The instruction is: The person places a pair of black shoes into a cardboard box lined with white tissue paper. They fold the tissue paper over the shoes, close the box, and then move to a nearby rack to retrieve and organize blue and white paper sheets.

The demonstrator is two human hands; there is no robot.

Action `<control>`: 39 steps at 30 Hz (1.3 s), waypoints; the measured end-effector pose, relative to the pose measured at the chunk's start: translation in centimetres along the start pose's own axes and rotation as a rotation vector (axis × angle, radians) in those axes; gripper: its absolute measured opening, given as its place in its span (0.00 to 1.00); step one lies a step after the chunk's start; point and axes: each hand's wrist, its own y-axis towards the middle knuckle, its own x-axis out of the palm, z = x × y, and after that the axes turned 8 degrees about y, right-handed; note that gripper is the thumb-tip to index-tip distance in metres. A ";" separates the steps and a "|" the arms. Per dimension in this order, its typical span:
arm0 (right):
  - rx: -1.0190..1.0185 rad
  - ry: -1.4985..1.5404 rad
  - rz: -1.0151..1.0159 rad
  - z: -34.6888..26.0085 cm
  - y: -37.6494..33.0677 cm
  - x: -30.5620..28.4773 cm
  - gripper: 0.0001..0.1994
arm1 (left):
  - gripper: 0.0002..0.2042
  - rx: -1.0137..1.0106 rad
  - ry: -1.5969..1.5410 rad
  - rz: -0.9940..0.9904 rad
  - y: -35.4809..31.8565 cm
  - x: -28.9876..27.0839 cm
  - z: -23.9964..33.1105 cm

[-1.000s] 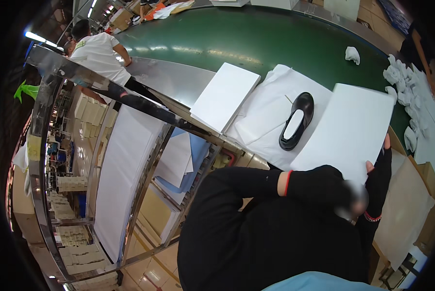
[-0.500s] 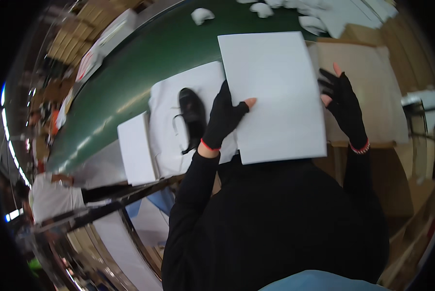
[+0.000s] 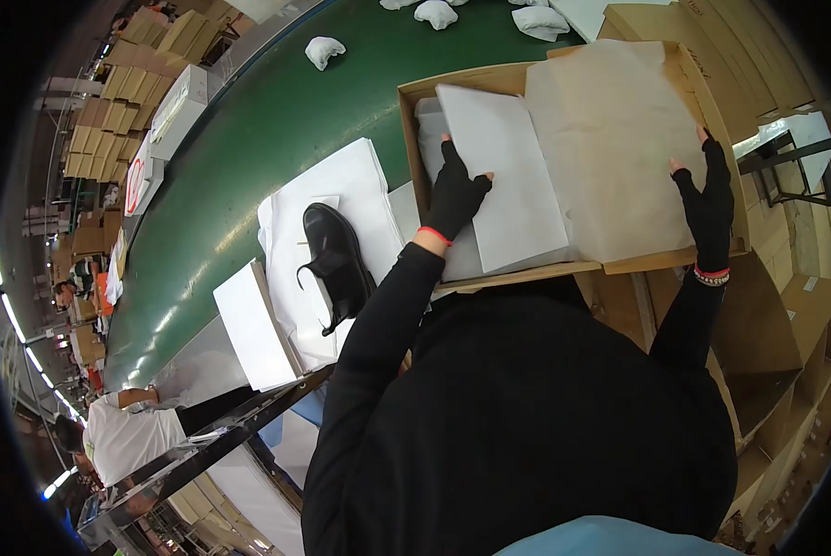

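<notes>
An open cardboard box [image 3: 517, 271] lies before me, lined with thin translucent paper [image 3: 610, 139]. A flat white board [image 3: 508, 157] rests at a slant in its left part. My left hand [image 3: 457, 195], in a black fingerless glove, lies over the board's left edge with thumb and forefinger spread. At the box's right side, my right hand [image 3: 709, 208], gloved alike, touches the wall with thumb and finger apart. A black strapped shoe [image 3: 334, 259] sits left of the box on white paper [image 3: 378, 199].
A stack of white sheets or boards [image 3: 253, 324] is beside the shoe. Crumpled white paper bundles [image 3: 324, 52] dot the green table [image 3: 221, 213]. Cardboard boxes [image 3: 749, 56] stand at the far right. A person in a white shirt [image 3: 137, 440] is at the lower left.
The white board has gone from in front of me down into the box's left part, with my left hand on it. My right hand has moved right to the box wall.
</notes>
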 end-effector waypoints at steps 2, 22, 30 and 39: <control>-0.015 -0.094 -0.024 1.3 -0.1 0.2 0.30 | 0.49 -0.025 -0.113 -0.047 0.5 -0.2 -0.6; 0.139 -0.662 -0.078 13.1 -0.9 3.3 0.33 | 0.42 -0.431 1.189 -0.620 -11.1 -23.3 -6.6; -0.366 -0.596 -0.274 4.7 -1.9 5.7 0.31 | 0.43 -0.456 0.319 -0.305 -11.8 -26.9 -4.1; -0.063 -0.602 -0.263 9.6 -3.9 5.9 0.34 | 0.40 0.031 0.270 -0.366 -2.4 -12.3 7.4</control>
